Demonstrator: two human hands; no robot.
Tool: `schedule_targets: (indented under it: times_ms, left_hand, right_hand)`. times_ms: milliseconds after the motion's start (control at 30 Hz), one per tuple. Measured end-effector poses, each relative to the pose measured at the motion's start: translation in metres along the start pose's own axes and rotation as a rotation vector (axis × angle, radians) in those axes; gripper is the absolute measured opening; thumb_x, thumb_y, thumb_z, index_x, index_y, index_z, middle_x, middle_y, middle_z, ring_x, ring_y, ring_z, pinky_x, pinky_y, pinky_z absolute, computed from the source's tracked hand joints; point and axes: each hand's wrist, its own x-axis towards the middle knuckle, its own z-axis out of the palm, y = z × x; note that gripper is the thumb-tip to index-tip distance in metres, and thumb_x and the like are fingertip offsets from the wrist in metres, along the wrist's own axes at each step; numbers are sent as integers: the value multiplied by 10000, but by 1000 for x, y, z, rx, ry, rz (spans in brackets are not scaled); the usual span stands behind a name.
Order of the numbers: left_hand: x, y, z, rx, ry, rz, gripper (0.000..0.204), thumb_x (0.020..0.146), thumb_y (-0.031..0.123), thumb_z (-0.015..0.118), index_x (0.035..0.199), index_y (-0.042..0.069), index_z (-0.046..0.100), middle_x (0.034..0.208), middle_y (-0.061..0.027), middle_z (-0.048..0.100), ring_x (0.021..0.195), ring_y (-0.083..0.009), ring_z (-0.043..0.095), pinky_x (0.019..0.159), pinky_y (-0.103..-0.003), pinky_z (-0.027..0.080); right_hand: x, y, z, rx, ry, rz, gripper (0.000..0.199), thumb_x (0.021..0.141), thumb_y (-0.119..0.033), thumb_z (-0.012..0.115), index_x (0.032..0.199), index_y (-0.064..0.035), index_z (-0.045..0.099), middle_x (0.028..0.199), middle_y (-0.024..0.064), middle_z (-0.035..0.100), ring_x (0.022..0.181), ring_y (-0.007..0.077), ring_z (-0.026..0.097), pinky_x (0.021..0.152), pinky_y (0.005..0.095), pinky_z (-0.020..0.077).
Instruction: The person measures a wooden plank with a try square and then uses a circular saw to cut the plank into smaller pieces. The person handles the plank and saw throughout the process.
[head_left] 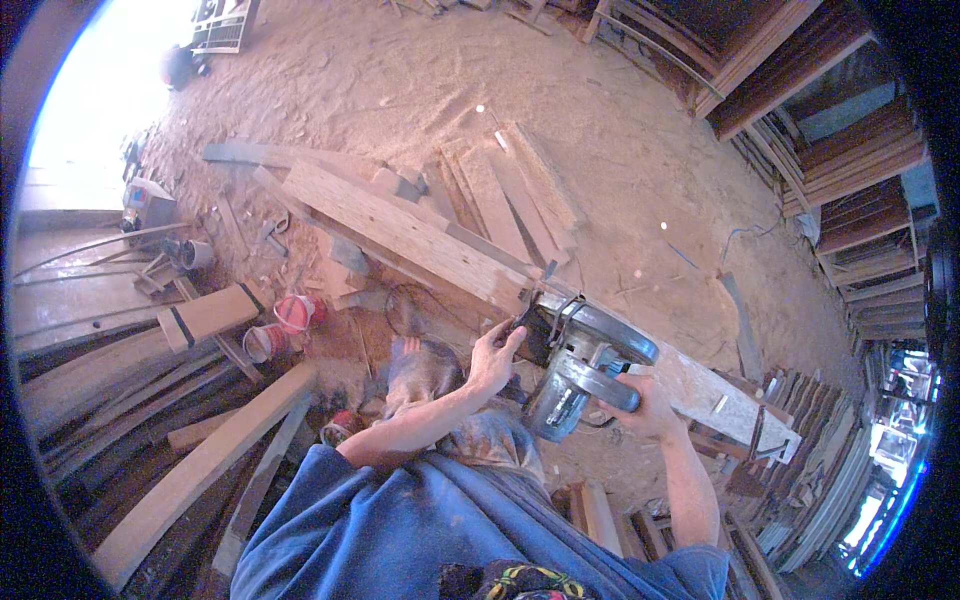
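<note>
A circular saw with a grey-blue motor body and a curved guard rests over a long pale wooden plank. My right hand is wrapped round the saw's rear handle. Toward the saw's front, my left hand is closed on a dark part at its edge; the fingertips are partly hidden. The plank runs from the upper left, passes under the saw and lies in line with a greyish board at the lower right.
Loose boards lie on the sawdust-covered ground beyond the plank. Two red-and-white buckets stand at left near piled timber. Stacked wood lines the right, and shelves of timber rise at the upper right.
</note>
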Motion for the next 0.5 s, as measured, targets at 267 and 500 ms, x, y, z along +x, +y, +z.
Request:
schedule_targets:
  times_ms: [267,500]
  left_hand:
    - [-9,13,-2,-39,-10,-6,579,955,429,661,1344,5,599,1069,-109,719,906,-144,644,686,-305,533]
    - [-11,20,-5,-40,-57,10,512,998,348,627,1329,-40,586,1166,-87,694,1053,-151,620,920,-291,486]
  right_hand:
    - [-1,-12,-7,-26,-63,123,280,719,-39,698,996,-23,660,860,139,685,820,229,660,722,373,497]
    - [-1,-11,-7,-16,-35,88,266,723,-63,719,975,-17,647,833,142,661,807,240,658,719,380,495]
